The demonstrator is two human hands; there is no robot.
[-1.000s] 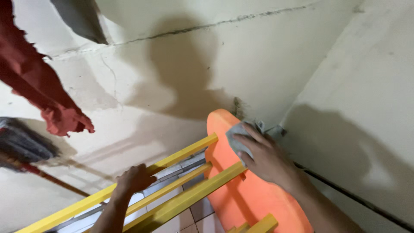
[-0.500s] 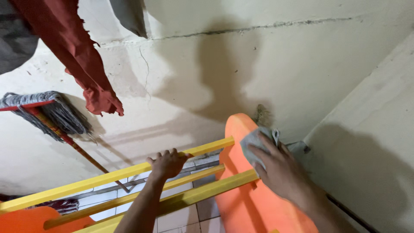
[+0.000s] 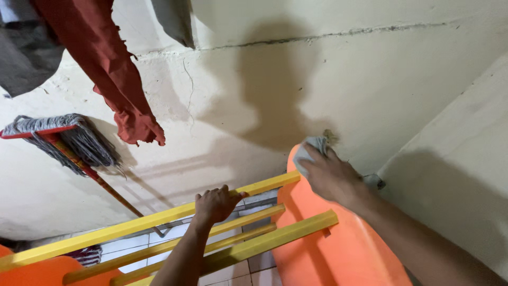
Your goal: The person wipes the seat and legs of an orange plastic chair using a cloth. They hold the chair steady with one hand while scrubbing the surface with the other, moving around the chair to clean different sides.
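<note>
Most of the grey cloth point(image 3: 308, 150) is hidden under the right hand point(image 3: 330, 177), only a crumpled corner poking out at the top of the orange panel point(image 3: 338, 249). That panel runs off the bottom edge, and its twin point(image 3: 37, 270), far to the left of it, shows just a curved sliver. The left hand point(image 3: 216, 204) wraps the top yellow rail point(image 3: 132, 228), fingertips out of sight behind it. Up and left of the panel, the red garment point(image 3: 114, 69) and grey garments point(image 3: 24, 58) are cut by the top edge.
</note>
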